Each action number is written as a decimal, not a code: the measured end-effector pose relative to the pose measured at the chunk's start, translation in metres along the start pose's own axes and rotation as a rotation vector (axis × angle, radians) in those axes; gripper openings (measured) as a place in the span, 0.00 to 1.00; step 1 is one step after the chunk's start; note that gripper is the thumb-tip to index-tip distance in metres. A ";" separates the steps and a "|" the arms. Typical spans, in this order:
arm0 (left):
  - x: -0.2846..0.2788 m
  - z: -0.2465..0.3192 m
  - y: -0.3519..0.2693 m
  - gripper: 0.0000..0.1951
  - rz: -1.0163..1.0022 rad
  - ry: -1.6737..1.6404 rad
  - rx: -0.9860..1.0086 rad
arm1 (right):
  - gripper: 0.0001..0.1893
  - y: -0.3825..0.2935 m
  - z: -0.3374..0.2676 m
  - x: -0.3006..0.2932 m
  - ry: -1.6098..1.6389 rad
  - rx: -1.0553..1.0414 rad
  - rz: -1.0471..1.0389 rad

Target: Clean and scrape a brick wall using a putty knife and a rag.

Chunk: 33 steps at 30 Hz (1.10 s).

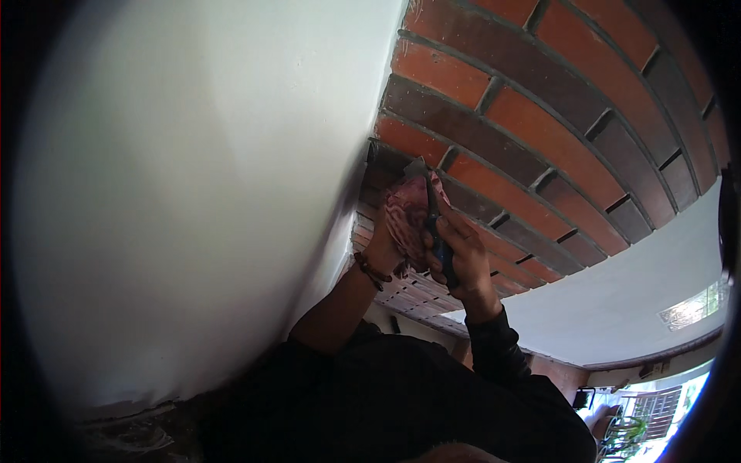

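Observation:
My left hand (383, 237), with a beaded bracelet (373, 271) at its wrist, is wrapped in a bunched pink cloth (408, 217) and grips it. The fingers of that hand are mostly hidden by the folds. In my right hand (466, 254) is a scraper, likely a putty knife (443, 254), with a dark blue and black handle. Its metal blade (415, 168) points up, lying against the top of the cloth. Both hands are close together in front of the brick surface (492, 168), near its corner with the white wall (202, 173).
The smooth white wall fills the left side. Red and dark bricks with grey mortar joints span the upper right. Beyond them is another white surface (579, 312) with a bright pane (692, 307). Potted plants (628, 431) stand at the lower right; clear plastic sheeting (133, 437) shows at lower left.

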<state>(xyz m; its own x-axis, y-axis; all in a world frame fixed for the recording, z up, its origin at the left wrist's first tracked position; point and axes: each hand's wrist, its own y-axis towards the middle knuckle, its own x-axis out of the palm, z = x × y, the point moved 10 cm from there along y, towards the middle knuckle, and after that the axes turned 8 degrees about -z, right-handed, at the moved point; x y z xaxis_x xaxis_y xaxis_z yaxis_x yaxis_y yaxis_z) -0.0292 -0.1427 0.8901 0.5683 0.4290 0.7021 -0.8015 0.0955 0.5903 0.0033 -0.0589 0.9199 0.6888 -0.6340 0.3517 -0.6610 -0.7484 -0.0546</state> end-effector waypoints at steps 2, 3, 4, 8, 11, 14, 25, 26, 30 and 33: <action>-0.028 0.005 -0.011 0.22 0.258 0.315 -0.021 | 0.30 0.002 0.001 0.003 -0.035 0.011 0.037; -0.019 0.005 -0.009 0.22 0.101 0.042 -0.005 | 0.30 0.002 0.003 0.003 -0.035 0.013 0.033; -0.007 0.006 -0.009 0.21 -0.057 -0.230 0.011 | 0.30 0.001 0.006 0.002 -0.024 -0.004 0.017; -0.017 0.006 -0.013 0.21 0.104 -0.102 0.043 | 0.31 0.008 0.003 0.004 -0.005 0.013 -0.015; 0.014 0.000 -0.016 0.20 -0.325 -0.406 -0.102 | 0.31 0.005 0.005 0.011 0.039 0.028 -0.033; -0.029 0.002 -0.011 0.20 0.139 0.122 0.035 | 0.29 0.002 0.006 0.000 0.085 -0.010 -0.002; -0.029 0.011 -0.013 0.19 0.261 0.069 0.075 | 0.30 0.003 0.010 0.005 0.129 0.013 -0.017; -0.028 0.015 -0.014 0.19 0.261 0.072 0.078 | 0.29 0.002 0.010 0.005 0.143 -0.009 -0.031; -0.007 0.015 -0.010 0.20 -0.109 0.377 -0.021 | 0.29 0.010 0.005 0.006 0.050 -0.011 -0.014; -0.020 -0.007 -0.016 0.24 0.032 -0.032 -0.049 | 0.31 0.010 0.008 0.012 0.051 0.016 -0.023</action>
<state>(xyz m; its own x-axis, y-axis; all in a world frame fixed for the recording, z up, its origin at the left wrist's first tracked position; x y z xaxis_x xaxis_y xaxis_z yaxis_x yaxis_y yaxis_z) -0.0285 -0.1465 0.8638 0.5475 0.4039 0.7329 -0.8268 0.1263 0.5481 0.0075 -0.0756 0.9166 0.6876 -0.6057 0.4005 -0.6397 -0.7662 -0.0604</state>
